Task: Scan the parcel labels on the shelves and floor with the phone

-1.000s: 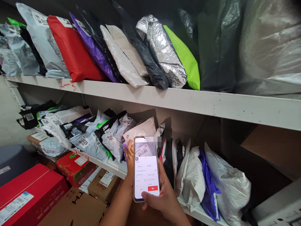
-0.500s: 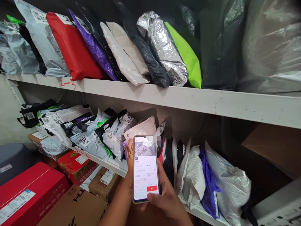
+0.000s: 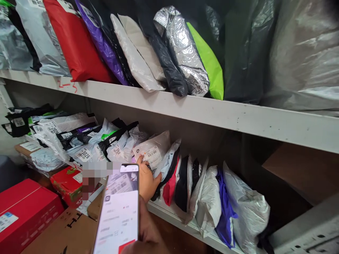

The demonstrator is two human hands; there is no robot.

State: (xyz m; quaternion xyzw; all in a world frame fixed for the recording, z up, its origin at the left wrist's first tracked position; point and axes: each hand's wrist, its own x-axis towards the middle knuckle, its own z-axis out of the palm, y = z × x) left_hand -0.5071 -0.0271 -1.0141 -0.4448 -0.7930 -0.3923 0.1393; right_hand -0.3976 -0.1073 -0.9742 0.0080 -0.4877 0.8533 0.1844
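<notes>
Right up close at the bottom edge, we've got a tall smartphone with a lit white screen (image 3: 118,211) wrapped in our right hand (image 3: 148,229), thumb bent over the lower screen by a red on-screen button (image 3: 126,246); we can't tell if it's actually pressing. Over to the left sit a glossy red cardboard box (image 3: 29,211) and a plain brown carton (image 3: 67,234). Past the phone, our left hand (image 3: 147,181) has its thumb spread away from the fingers, fingertips touching the lower corner of a pinkish-white plastic parcel (image 3: 159,143). As for how far along we are, its white printed label (image 3: 152,154) faces us and a label shows at the top of the screen, with blurry form lines below. No entry is readable, so we can't call it complete; the parcel itself sits in the row on the lower white metal shelf (image 3: 172,218). Getting in the way, a pale blue-grey plastic bag (image 3: 166,162) crowds its right side, and the phone hides our left wrist. Up on the higher white metal shelf (image 3: 212,113), we see a puffy red plastic parcel (image 3: 76,46), a crinkled silver foil bag (image 3: 185,53) and a lime-green pouch (image 3: 209,63) leaning together with others.
</notes>
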